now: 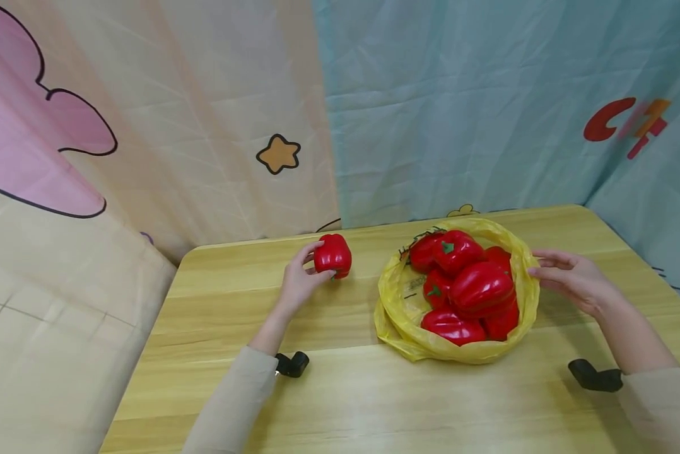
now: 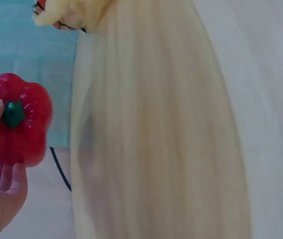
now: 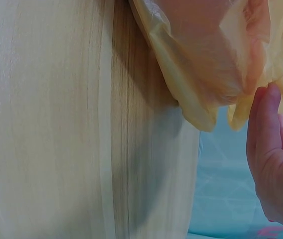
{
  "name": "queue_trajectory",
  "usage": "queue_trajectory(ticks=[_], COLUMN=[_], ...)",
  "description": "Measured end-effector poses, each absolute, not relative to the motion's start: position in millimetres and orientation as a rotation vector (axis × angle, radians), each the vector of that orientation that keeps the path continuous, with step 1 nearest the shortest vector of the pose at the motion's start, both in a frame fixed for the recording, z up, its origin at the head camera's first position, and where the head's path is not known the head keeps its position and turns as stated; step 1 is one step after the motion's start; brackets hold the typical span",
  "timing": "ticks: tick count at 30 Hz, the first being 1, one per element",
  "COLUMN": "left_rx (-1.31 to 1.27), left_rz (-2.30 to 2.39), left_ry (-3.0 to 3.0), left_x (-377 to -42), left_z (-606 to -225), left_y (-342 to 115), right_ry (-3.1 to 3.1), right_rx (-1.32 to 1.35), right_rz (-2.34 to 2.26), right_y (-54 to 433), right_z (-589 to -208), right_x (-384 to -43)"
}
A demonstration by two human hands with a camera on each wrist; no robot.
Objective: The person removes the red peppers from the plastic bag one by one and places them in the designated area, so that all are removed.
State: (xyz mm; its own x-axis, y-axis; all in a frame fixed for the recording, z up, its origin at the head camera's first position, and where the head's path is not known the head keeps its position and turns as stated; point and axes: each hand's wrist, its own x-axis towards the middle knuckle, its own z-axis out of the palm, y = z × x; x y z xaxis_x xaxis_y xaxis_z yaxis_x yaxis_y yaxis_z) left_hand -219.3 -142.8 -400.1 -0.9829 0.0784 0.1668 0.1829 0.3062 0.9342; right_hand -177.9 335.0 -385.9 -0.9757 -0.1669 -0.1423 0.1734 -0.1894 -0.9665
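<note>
My left hand (image 1: 301, 282) grips a red bell pepper (image 1: 333, 255) over the left-middle of the table, thumb on one side and fingers on the other. In the left wrist view the green stem of this bell pepper (image 2: 37, 119) shows beside the thumb. To the right, a yellow plastic bag (image 1: 399, 343) stands with its mouth wide and its rim rolled down. Several red bell peppers (image 1: 482, 290) lie heaped inside it. My right hand (image 1: 584, 284) pinches the bag's right rim; in the right wrist view its fingertips (image 3: 271, 92) are at the yellow film.
The wooden table (image 1: 340, 403) has rounded far corners. Curtains with cartoon prints (image 1: 232, 126) hang close behind its far edge and along the sides. A black wrist mount (image 1: 293, 364) sits at the left cuff, and another black mount (image 1: 594, 376) at the right cuff.
</note>
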Motion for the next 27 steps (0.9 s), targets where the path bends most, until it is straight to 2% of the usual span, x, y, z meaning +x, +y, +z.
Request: queue_trajectory(ticks=[10,16,27], left_rx=[-0.211,-0.129,-0.135], left_rz=[-1.778,-1.831,-1.898], left_ry=[-2.455,-2.438,-2.36], left_x=[-238,-248,-268], left_z=[-420,-424,-428], left_y=[-147,-143,-135], right_ry=[1.83,1.864,1.836], right_rx=[0.028,0.023,-0.016], right_rz=[-2.273,-2.25,-2.29], right_y=[337,335,334], right_z=[-386,-386,-389], right_x=[-177,-179,-180])
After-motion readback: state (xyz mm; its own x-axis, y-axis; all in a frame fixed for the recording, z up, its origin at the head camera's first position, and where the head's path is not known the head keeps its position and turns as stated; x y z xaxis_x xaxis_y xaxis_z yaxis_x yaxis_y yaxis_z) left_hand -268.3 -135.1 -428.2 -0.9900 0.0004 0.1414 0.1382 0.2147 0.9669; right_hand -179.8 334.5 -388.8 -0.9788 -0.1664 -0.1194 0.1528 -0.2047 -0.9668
